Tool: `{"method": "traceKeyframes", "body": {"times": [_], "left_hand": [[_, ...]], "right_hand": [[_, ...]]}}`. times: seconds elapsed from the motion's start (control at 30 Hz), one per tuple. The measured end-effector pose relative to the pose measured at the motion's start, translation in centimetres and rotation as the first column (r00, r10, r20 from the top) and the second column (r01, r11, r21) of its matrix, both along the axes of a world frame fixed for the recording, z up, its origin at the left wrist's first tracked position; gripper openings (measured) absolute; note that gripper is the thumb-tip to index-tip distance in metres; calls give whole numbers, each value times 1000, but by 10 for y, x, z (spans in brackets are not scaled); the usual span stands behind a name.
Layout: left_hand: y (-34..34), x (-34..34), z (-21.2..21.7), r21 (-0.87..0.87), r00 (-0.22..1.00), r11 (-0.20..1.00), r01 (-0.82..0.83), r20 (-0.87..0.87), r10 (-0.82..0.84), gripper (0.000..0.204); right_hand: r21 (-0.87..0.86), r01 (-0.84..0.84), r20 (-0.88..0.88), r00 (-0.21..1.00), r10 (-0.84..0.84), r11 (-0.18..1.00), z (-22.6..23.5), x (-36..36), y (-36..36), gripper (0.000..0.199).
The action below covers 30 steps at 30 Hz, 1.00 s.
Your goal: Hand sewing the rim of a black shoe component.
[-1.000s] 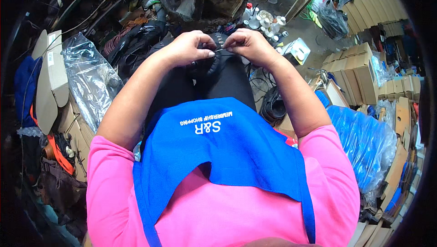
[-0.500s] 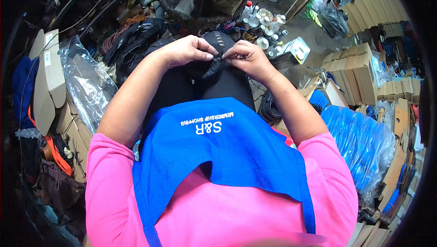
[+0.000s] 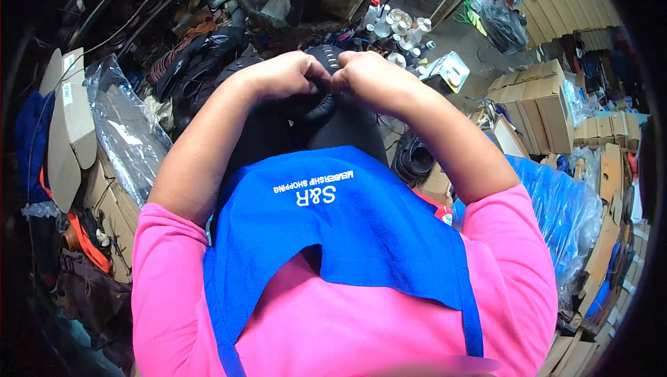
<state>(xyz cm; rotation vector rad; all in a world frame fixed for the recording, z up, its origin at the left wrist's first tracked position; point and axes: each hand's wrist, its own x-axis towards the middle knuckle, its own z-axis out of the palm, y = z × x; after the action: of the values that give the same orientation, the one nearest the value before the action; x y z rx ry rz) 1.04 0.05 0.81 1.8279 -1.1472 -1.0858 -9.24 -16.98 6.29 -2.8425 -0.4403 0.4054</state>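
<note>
On my lap, between my knees, rests a rounded black thing [image 3: 321, 52] that looks like a shoe, with a row of light stitches along its top. My left hand [image 3: 303, 74] is closed at its left side, fingertips curled in against it. Over its right edge my right hand [image 3: 358, 77] makes a fist, knuckles up. The two hands almost meet above the black surface. Whatever is between the fingers of either hand is hidden. Below them lies a blue apron [image 3: 333, 238] over a pink shirt.
White-capped bottles [image 3: 403, 30] and a white container [image 3: 448, 71] stand on the floor ahead. Stacked cardboard boxes [image 3: 538, 106] and a plastic-wrapped blue bundle [image 3: 556, 203] are to the right. Dark shoes [image 3: 191, 75], clear plastic sheeting [image 3: 128, 130] and grey board pieces [image 3: 71, 127] lie left.
My right hand has turned over from a fingertip pinch into a fist, its elbow swinging outward. My left fingers have curled in more. The black thing stays on my lap.
</note>
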Motion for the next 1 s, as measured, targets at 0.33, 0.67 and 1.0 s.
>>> {"method": "traceKeyframes", "body": {"times": [0.33, 0.67, 1.0], "left_hand": [[18, -39, 3, -221, 725, 896, -385, 528, 442, 29], [90, -25, 14, -53, 769, 939, -340, 559, 310, 22], [80, -17, -2, -495, 557, 548, -674, 147, 818, 17]], "right_hand": [[664, 469, -471, 867, -161, 582, -43, -9, -33, 18], [776, 200, -253, 967, -4, -598, -1, -73, -151, 25], [629, 98, 100, 973, -206, 771, -53, -34, -45, 42]]}}
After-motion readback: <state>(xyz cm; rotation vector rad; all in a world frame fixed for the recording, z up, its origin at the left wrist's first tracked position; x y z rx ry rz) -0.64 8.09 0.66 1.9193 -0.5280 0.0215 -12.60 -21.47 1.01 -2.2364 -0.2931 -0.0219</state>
